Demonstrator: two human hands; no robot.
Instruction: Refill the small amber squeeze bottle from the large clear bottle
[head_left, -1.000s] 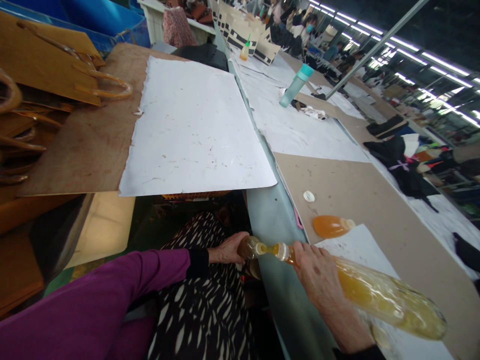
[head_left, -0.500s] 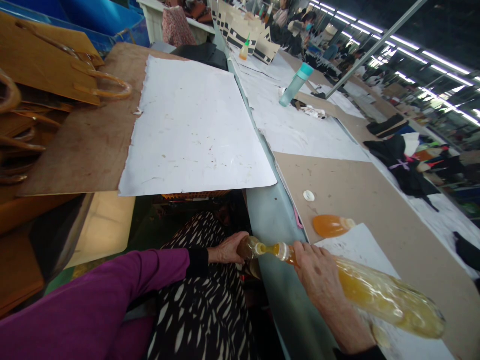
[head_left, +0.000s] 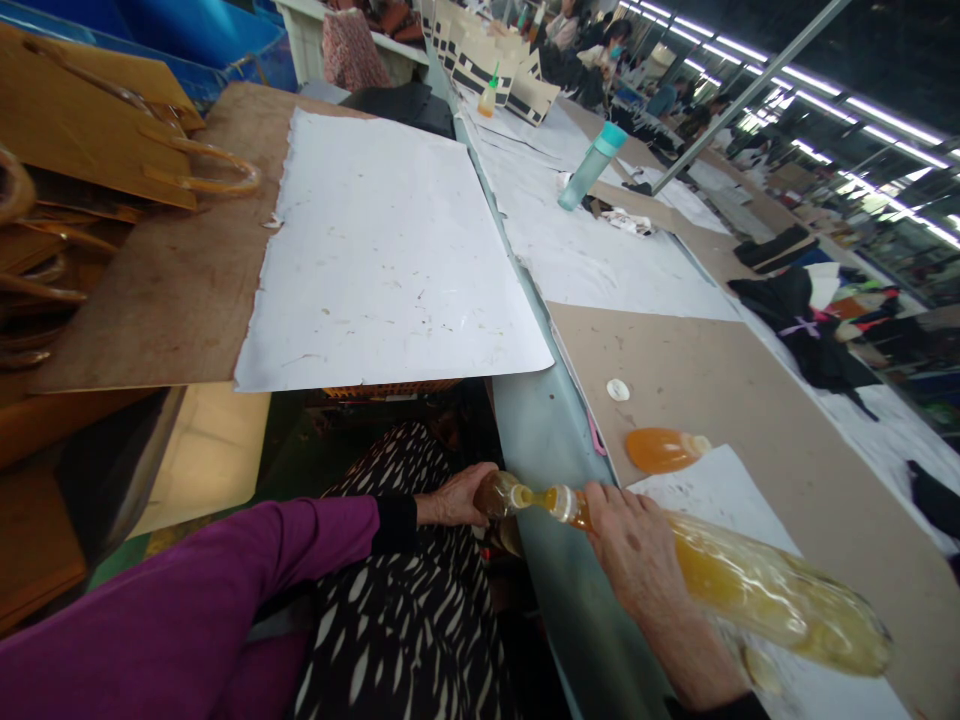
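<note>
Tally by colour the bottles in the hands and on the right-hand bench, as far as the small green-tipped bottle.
Large clear yellow-filled bottle, right hand: 1
Small brownish clear bottle, left hand: 1
Orange bottle with whitish neck: 1
Pale teal bottle with turquoise cap: 1
Small green-tipped bottle: 1
Total: 5

Left side: bags (head_left: 97, 120) at the left of a board (head_left: 165, 280), tub (head_left: 214, 40) behind them, paper sheet (head_left: 390, 250) over the board's right part. Right side: cardboard (head_left: 667, 370) bearing a disc (head_left: 618, 390) and, nearer, a lying bottle (head_left: 660, 450); tumbler (head_left: 589, 170) behind the cardboard. Foreground: small container (head_left: 497, 495) in left hand (head_left: 456, 497), large bottle (head_left: 780, 590) in right hand (head_left: 641, 545) to its right, mouths facing.
</note>
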